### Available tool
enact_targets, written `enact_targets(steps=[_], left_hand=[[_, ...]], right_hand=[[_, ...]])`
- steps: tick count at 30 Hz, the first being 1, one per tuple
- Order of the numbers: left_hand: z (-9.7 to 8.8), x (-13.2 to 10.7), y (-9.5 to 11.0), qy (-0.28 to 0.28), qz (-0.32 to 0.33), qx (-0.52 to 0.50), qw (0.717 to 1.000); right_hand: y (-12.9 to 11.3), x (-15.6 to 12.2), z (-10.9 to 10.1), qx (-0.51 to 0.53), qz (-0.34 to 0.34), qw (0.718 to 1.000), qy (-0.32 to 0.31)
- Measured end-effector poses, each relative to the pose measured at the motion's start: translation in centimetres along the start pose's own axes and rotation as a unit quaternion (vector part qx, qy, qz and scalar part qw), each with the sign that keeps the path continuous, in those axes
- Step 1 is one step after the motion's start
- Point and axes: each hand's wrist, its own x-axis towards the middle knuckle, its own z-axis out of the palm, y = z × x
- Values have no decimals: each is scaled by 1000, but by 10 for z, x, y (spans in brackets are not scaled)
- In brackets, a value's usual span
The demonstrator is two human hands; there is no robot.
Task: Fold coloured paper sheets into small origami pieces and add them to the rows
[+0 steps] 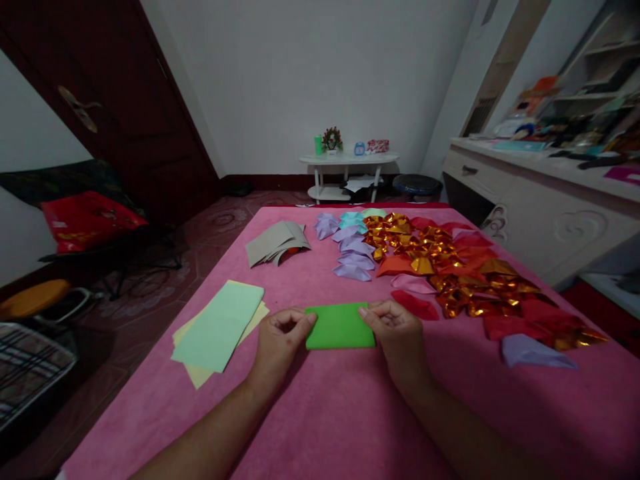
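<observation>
A bright green piece of folded paper point(340, 327) is held level just over the pink table cover. My left hand point(283, 337) pinches its left edge, thumb on top. At the right edge, my right hand point(400, 337) grips it the same way, near the upper corner. The fingers beneath the paper are mostly hidden. To the left lie pale green sheets point(220, 327) on top of yellow sheets point(197, 377). Beyond my right hand rests a red folded paper piece point(415, 305).
The pink-covered table point(320, 413) carries grey sheets point(277, 243) at the back left. Lilac folded papers point(354, 267) and shiny gold ones point(435, 247) spread over its right half, among red and pink pieces. A white dresser point(545, 200) flanks the right side.
</observation>
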Motion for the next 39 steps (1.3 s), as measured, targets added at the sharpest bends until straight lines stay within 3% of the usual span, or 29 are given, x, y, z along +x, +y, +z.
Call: enact_targets(steps=[14,19,22,31,37,39], left_hand=[[2,0,-7,22,20,71,997],[2,1,-12,-3,42,86,995],[1,2,-12,-24,67,150,986],[-1,2,-5,-104,176,401,893],[1,0,5,-86,238,490,834],[4,2,10,-135,264,524,799]], right_hand=[[6,0,0,-95,-66,993,-5],[15,5,-3,-124,-93,988,-17],[17,10,-5,-180,-93,978,-42],[18,20,-8,-365,-105,919,-105],[19,23,-8,-413,-96,898,-119],[18,22,-8,-420,-99,894,-119]])
